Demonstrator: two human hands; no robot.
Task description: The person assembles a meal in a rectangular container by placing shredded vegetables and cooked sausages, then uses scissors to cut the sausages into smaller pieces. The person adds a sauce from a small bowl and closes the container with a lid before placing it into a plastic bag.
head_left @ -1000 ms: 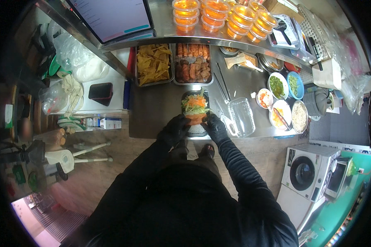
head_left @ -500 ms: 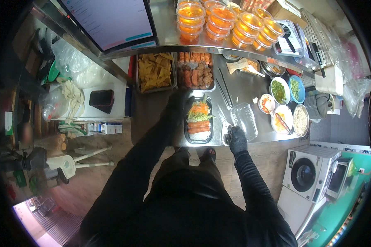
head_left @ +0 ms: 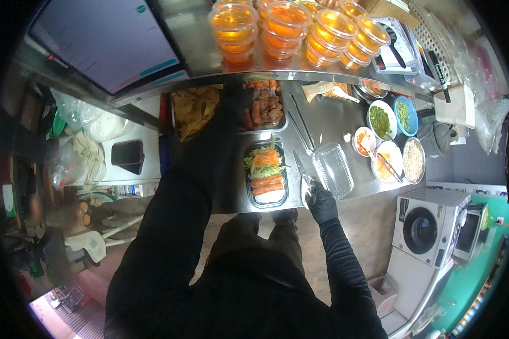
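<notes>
My right hand (head_left: 321, 202), in a dark glove, is closed around the handles of a pair of scissors (head_left: 300, 165), their blades pointing away from me. Just left of them, a black takeaway tray (head_left: 247, 195) holds shredded vegetables (head_left: 264, 160), fried rolls (head_left: 267, 184) and something white at its near end. My left hand (head_left: 236, 100) reaches far over the left side of a tray of browned meat and rolls (head_left: 271, 107). It is dark, and its fingers cannot be made out. Beside it stands a tray of flat yellow-brown pieces (head_left: 193, 112), partly covered by my arm.
A clear plastic container (head_left: 335, 169) and long tongs (head_left: 302, 125) lie right of the scissors. Bowls of greens (head_left: 383, 121) and sprouts (head_left: 414, 161) stand farther right. Overhead, a shelf (head_left: 203, 80) carries stacked orange sauce cups (head_left: 285, 28) and a screen (head_left: 104, 42).
My left hand has reached farther away, from beside the black tray to over the meat tray. My right hand still grips the scissors. The whole view has shifted slightly.
</notes>
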